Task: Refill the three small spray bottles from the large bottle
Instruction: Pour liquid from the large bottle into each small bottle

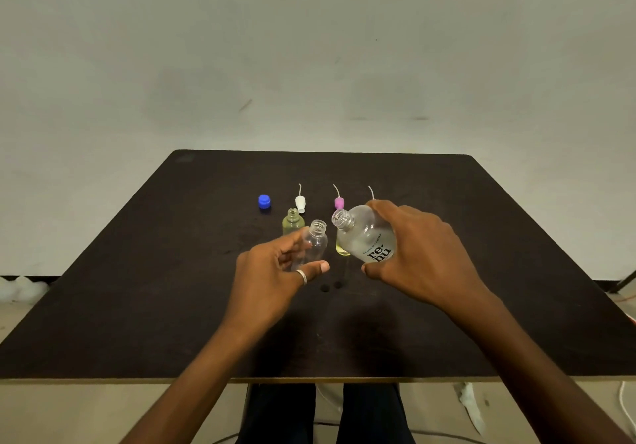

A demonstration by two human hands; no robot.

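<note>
My left hand (275, 271) grips a small clear bottle (315, 242), uncapped, lifted above the table and leaning slightly. My right hand (416, 254) holds the large frosted bottle (364, 237) with dark lettering, tilted so its open neck points left toward the small bottle's mouth. The two mouths are close but apart. A small yellowish bottle (292, 221) stands uncapped behind my left hand. Another yellow bottle (342, 249) is mostly hidden behind the large bottle.
On the dark table (137, 288) lie a blue cap (264, 201), a white spray head (300, 202) and a pink spray head (339, 201), each spray head with a thin tube. A third tube (371, 191) shows above my right hand. Cables lie on the floor.
</note>
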